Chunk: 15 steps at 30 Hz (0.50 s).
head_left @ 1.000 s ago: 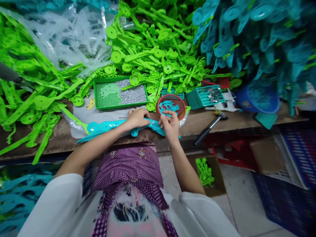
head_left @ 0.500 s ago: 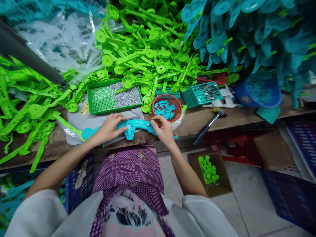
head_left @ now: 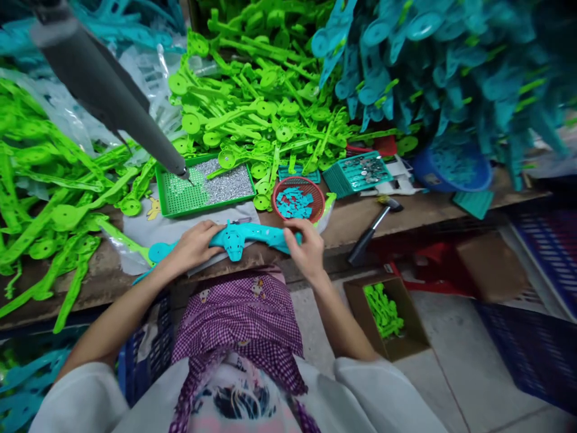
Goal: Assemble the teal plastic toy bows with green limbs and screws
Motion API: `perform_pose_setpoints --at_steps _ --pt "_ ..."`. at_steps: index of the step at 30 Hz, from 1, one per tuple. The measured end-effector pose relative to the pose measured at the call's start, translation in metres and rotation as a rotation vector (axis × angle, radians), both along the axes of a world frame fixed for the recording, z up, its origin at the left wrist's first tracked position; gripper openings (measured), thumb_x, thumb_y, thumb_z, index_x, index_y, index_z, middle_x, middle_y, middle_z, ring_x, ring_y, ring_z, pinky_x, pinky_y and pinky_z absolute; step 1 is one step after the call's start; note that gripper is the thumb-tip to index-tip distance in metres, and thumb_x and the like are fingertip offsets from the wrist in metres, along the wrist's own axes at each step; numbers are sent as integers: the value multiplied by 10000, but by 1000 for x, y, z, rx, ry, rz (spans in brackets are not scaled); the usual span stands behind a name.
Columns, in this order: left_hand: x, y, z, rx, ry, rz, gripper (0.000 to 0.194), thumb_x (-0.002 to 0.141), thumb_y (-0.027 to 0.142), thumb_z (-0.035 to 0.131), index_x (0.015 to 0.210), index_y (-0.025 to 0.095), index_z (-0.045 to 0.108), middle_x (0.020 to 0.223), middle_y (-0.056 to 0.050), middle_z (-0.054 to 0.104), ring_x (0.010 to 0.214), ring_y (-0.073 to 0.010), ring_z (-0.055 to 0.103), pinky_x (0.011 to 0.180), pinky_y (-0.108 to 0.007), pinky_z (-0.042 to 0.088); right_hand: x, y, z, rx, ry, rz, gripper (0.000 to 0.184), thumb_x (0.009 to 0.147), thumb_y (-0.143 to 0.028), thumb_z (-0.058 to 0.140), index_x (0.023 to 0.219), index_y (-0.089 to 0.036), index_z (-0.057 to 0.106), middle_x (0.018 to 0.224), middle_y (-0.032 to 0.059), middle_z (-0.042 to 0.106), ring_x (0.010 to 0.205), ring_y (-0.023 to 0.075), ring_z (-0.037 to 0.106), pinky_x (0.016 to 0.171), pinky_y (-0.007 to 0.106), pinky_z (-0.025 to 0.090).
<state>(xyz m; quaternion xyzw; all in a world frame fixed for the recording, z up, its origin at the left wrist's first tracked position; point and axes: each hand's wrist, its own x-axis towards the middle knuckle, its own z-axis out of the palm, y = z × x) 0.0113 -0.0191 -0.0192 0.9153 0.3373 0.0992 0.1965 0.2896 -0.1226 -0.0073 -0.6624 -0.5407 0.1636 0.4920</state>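
A long blue plastic part [head_left: 252, 231] lies across the front edge of the workbench, with a rounded disc at its left end and a bracket-like piece at its middle. My left hand [head_left: 196, 245] is closed around it just left of that bracket. At the right end, my right hand [head_left: 308, 249] has its thumb and fingers on the part. The fingers hide that tip. Above the green tray [head_left: 207, 208] of small metal screws [head_left: 232, 183] hangs a grey power screwdriver [head_left: 112, 96], its bit pointing down at the perforated left half. Neither hand touches it.
Bright green plastic parts [head_left: 252, 114] are heaped behind the tray. A red basket [head_left: 276, 209] holds small blue pieces. A hammer [head_left: 372, 231] lies at the bench edge, near stacked teal trays [head_left: 345, 177]. Blue parts [head_left: 406, 66] pile high at right. A cardboard box [head_left: 408, 349] stands below.
The screwdriver has come further into view from the left, its tip now over the tray. My right hand has shifted slightly right and down along the blue part. The camera view has shifted slightly.
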Motion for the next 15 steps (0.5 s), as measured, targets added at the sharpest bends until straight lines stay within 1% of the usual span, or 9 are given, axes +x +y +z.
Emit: perform_pose_setpoints --at_steps 2,3,4,5,6,8,11,13,15 --pt "-6 -8 4 73 -37 25 443 847 294 613 1280 231 543 1128 -96 643 1011 -267 622 861 -403 518 14 -23 1 111 10 -316 174 830 -365 605 934 -227 630 922 59 650 867 194 615 808 370 498" --pt "-9 -12 6 121 -53 40 436 844 263 604 1276 232 550 1125 -97 647 1006 -269 624 854 -402 518 23 -32 0 139 95 -494 207 824 -387 609 957 -228 615 946 57 633 883 189 612 808 364 492" --pt "-12 -18 9 178 -68 54 431 843 243 598 1271 237 558 1122 -98 652 992 -269 629 840 -396 517 32 -39 -1 141 228 -608 257 812 -421 611 986 -231 592 971 51 619 881 180 614 782 348 490" --pt "-15 -23 12 239 -82 61 425 844 230 593 1268 246 566 1113 -96 658 974 -267 635 825 -387 516 40 -43 -2 111 376 -642 310 793 -456 615 1006 -236 569 993 46 608 875 172 616 753 332 489" --pt "-16 -29 14 300 -97 60 419 848 221 590 1265 259 573 1100 -91 665 950 -261 641 812 -378 513 47 -44 -3 75 522 -622 356 774 -486 615 1024 -242 546 1011 39 601 865 164 619 733 322 488" --pt "-17 -39 17 420 -133 36 421 855 200 593 1266 288 576 1061 -74 681 890 -237 650 790 -354 503 54 -38 -2 58 746 -512 390 737 -497 632 1018 -256 510 978 13 595 811 148 620 718 322 495" --pt "-17 -51 20 559 -180 21 444 857 157 586 1269 323 569 987 -47 696 809 -205 650 766 -330 483 50 -23 5 249 868 -492 255 742 -404 629 863 -257 460 748 -57 510 637 112 555 711 320 502" --pt "-20 -55 21 550 -113 49 447 861 153 563 1284 298 562 999 -63 697 818 -221 653 762 -342 475 43 -16 10 417 868 -551 203 770 -344 575 749 -251 396 636 -76 400 545 101 474 673 302 490" --pt "-24 -56 24 472 15 62 428 866 163 528 1283 250 568 1030 -93 696 860 -256 658 771 -366 473 38 -14 12 521 857 -588 200 794 -326 501 697 -248 344 597 -73 344 503 107 413 629 298 475"
